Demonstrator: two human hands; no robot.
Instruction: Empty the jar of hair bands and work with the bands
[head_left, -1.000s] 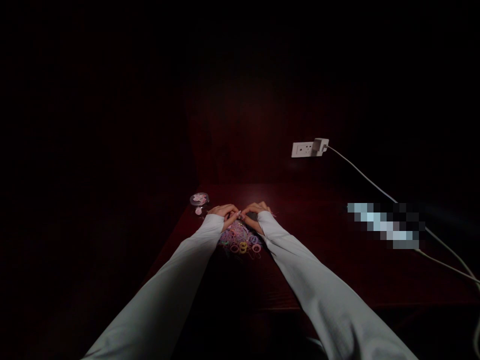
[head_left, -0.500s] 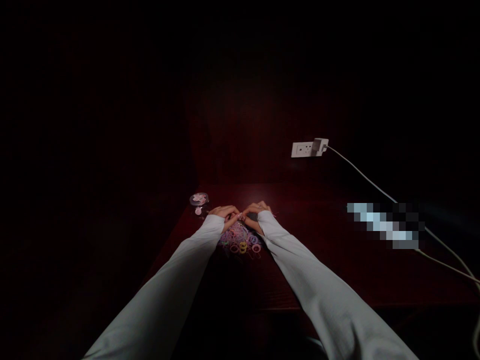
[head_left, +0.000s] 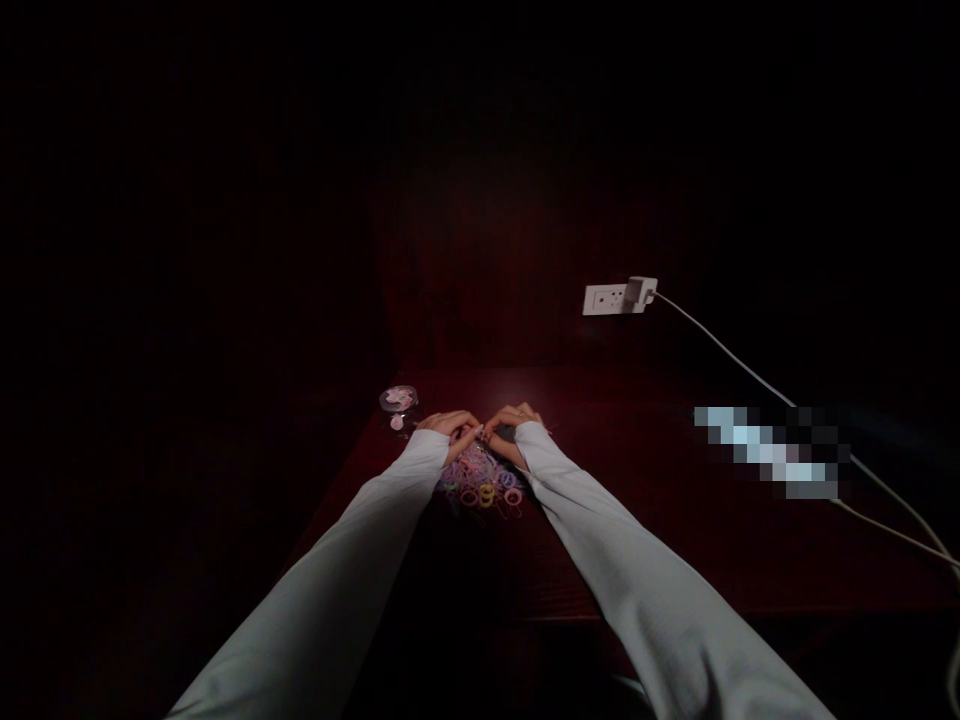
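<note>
My left hand [head_left: 452,424] and right hand [head_left: 513,415] meet over the far side of a loose pile of colored bands [head_left: 476,472], fingers curled inward and fingertips nearly together. Whether they pinch anything is too small and dark to tell. The pile sits on the dark red worktop [head_left: 615,520], between my wrists and well in from the front edge; a yellow ring [head_left: 487,495] and a pink ring [head_left: 513,497] lie at its near fringe. To my left the room is tight — a clear container [head_left: 398,399] and a small pink piece [head_left: 397,422] stand close to the side edge. On my right, a broad stretch of worktop runs from my sleeve [head_left: 592,520] to a pixelated patch [head_left: 765,453], with a white cable [head_left: 724,347] beyond it.
</note>
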